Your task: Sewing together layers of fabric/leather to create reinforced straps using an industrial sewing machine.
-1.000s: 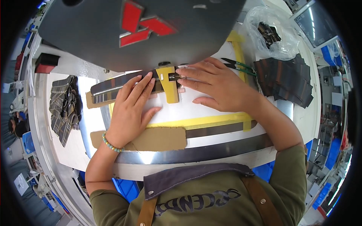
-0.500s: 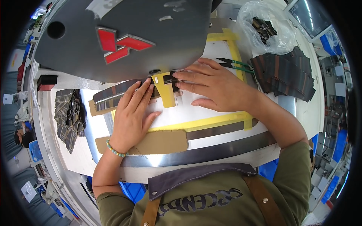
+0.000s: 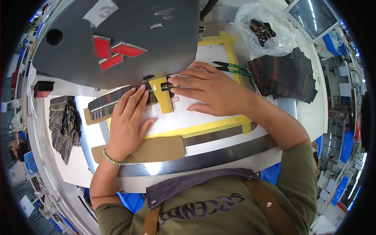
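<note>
My left hand (image 3: pixel 127 127) rests palm down, fingers stretched out and apart, fingertips on a dark striped fabric strip (image 3: pixel 102 102) with a brown backing piece, just left of a yellow machine fitting (image 3: pixel 166 105) with a small dark mechanism. My right hand (image 3: pixel 215 94) lies with fingers spread at the fitting's right side, fingertips touching or very close to the mechanism; what lies under them is hidden. A dark grey machine head (image 3: pixel 74 66) with red shapes hangs over the work. A brown card (image 3: pixel 164 150) lies under my left wrist on the white, yellow-taped work plate (image 3: pixel 196 121).
Green-handled scissors (image 3: pixel 239 69) lie beside stacked dark striped pieces (image 3: pixel 284 76) at right, below a clear bag of fabric (image 3: pixel 282 35). A screen (image 3: pixel 313 17) stands top right. Plaid pieces (image 3: pixel 62 125) are piled at left near a dark box (image 3: pixel 42 89). Blue bins (image 3: pixel 129 201) show below.
The view has shifted, so the machine head sits further left and more of the taped plate's back shows. Both hands hold nearly the same places beside the yellow fitting.
</note>
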A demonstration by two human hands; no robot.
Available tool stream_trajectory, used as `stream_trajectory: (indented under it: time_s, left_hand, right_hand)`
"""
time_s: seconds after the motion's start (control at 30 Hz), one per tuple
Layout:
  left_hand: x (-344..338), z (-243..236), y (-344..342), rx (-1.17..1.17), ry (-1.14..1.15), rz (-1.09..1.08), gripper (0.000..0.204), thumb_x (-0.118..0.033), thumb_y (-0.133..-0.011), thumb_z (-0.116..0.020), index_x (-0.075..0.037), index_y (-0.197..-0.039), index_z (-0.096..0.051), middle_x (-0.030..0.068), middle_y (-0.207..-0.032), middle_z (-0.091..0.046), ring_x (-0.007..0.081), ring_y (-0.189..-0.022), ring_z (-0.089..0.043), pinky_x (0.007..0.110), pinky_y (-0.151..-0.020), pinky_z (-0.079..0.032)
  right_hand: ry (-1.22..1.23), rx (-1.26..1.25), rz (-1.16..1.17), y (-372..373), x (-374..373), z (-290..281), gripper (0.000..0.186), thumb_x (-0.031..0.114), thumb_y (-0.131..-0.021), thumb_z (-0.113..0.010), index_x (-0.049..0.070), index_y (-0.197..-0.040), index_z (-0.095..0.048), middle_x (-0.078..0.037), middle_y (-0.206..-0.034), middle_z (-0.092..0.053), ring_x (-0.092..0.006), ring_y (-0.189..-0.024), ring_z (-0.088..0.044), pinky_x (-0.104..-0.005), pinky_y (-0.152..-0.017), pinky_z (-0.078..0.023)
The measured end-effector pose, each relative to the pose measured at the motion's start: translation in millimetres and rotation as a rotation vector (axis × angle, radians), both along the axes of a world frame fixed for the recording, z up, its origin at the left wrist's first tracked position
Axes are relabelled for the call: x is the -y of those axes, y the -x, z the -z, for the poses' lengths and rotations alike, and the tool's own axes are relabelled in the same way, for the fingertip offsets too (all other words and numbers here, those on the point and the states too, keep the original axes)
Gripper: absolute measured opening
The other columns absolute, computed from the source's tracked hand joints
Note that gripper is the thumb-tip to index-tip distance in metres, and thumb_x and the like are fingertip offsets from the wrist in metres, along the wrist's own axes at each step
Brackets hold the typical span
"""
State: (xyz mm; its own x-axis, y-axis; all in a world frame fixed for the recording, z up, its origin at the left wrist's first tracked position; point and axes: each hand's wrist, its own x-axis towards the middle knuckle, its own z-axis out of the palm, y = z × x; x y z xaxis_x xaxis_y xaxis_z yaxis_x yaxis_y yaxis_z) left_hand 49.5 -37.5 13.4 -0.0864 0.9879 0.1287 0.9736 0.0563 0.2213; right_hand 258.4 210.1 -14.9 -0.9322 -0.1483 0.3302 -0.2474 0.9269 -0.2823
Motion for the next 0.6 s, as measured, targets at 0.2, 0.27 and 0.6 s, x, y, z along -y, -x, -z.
stream_trajectory:
  time_s: [0.2, 0.27, 0.6]
  left_hand:
    - [1.2, -0.3, -0.3, -0.012, -0.017, -0.003, 0.074, -0.021, -0.089, -0.082, 0.003, -0.154, -0.057, 0.0158, -0.163, -0.054, 0.0389, -0.146, -0.051, 0.049, -0.123, -0.042]
    - [1.8, -0.1, -0.1, -0.014, -0.025, 0.003, 0.072, -0.022, -0.090, -0.082, 0.003, -0.153, -0.058, 0.0156, -0.163, -0.054, 0.0385, -0.146, -0.051, 0.049, -0.123, -0.042]
    - [2.7, 1.3, 1.2, -0.027, -0.020, 0.001, 0.073, -0.025, -0.091, -0.082, 0.002, -0.153, -0.058, 0.0152, -0.163, -0.054, 0.0380, -0.147, -0.050, 0.048, -0.123, -0.042]
  right_hand:
    - [-0.019, 0.007, 0.002, -0.5, 0.5, -2.6, 0.050, 0.037, -0.101, -0.074, 0.011, -0.143, -0.069, -0.007, -0.157, -0.060, -0.0269, -0.151, -0.049, -0.0514, -0.128, -0.035]
    - [-0.036, -0.005, -0.004, -0.3, 1.0, -3.5, 0.049, 0.037, -0.101, -0.074, 0.011, -0.142, -0.069, -0.007, -0.156, -0.061, -0.0267, -0.151, -0.049, -0.0512, -0.127, -0.036]
    - [-0.051, 0.036, -0.008, 0.9, 3.2, -3.4, 0.049, 0.037, -0.101, -0.074, 0.012, -0.142, -0.069, -0.006, -0.159, -0.060, -0.0264, -0.152, -0.049, -0.0515, -0.128, -0.036]
